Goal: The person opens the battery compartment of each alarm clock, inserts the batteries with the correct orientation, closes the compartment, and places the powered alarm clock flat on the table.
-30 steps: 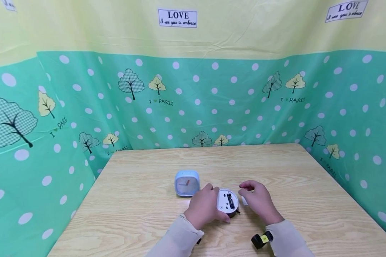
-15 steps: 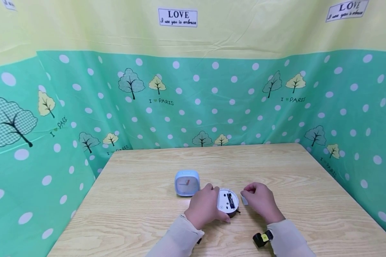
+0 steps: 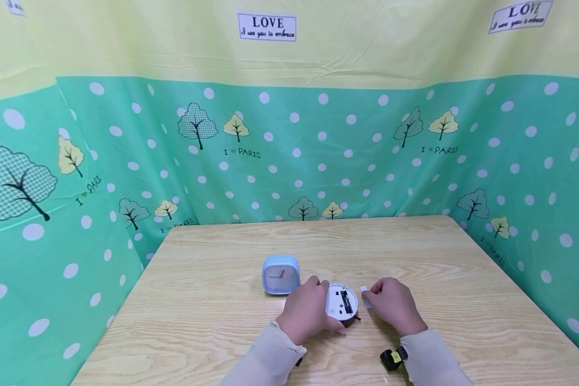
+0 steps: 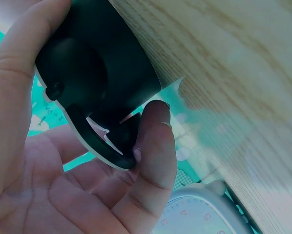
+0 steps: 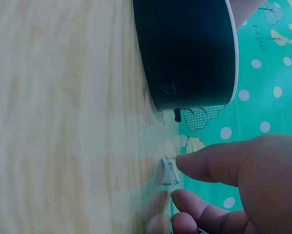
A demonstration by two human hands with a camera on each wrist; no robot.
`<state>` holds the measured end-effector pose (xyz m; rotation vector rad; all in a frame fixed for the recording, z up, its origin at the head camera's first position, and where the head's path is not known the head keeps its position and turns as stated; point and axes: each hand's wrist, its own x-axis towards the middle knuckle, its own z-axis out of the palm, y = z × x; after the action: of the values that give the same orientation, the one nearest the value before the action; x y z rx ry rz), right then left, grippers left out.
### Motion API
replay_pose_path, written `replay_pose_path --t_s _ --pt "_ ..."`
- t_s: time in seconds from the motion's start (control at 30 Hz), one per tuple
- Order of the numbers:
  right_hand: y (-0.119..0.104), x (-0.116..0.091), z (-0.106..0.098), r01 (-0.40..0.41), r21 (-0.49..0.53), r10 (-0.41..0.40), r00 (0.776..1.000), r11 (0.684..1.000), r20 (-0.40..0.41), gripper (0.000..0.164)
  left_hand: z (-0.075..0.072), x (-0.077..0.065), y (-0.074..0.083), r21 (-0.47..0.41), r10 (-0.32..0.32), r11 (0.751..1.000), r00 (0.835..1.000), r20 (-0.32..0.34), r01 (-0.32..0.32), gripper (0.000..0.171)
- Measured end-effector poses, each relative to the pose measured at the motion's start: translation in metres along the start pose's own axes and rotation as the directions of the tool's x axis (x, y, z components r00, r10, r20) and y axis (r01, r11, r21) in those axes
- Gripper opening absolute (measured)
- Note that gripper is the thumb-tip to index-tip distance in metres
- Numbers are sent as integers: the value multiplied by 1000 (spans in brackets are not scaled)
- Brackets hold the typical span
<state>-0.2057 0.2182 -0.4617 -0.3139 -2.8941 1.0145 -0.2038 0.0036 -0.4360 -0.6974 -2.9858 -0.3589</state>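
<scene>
A round alarm clock (image 3: pixel 335 308) with a dark body lies with its white back facing up, and a dark battery slot shows in that back. My left hand (image 3: pixel 309 310) grips its left side, thumb at the near edge and fingers behind. In the left wrist view the fingers curl round the black casing (image 4: pixel 107 58). To the right of the clock my right hand (image 3: pixel 393 304) pinches a small white battery cover (image 3: pixel 365 290) between thumb and fingertips, low at the table. The right wrist view has the cover (image 5: pixel 168 173) between the thumb tip and the fingers.
A light blue square clock (image 3: pixel 281 275) stands behind my left hand, its face toward me. Wood-grain table (image 3: pixel 212 300) lies under everything, with a green and yellow printed curtain (image 3: pixel 318 150) along its back and sides. A black wrist camera (image 3: pixel 391 359) hangs by my right sleeve.
My right hand has shifted slightly right and its fingers have drawn in, so more of the white cover shows. The left hand and the gripped clock have stayed put.
</scene>
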Motion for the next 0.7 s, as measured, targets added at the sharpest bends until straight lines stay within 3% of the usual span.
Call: replay_pose_path --t_s 0.7 --pt "-3 -3 -4 -6 -2 6 1000 1000 20 22 2 1 0 9 -3 1000 1000 4 3 106"
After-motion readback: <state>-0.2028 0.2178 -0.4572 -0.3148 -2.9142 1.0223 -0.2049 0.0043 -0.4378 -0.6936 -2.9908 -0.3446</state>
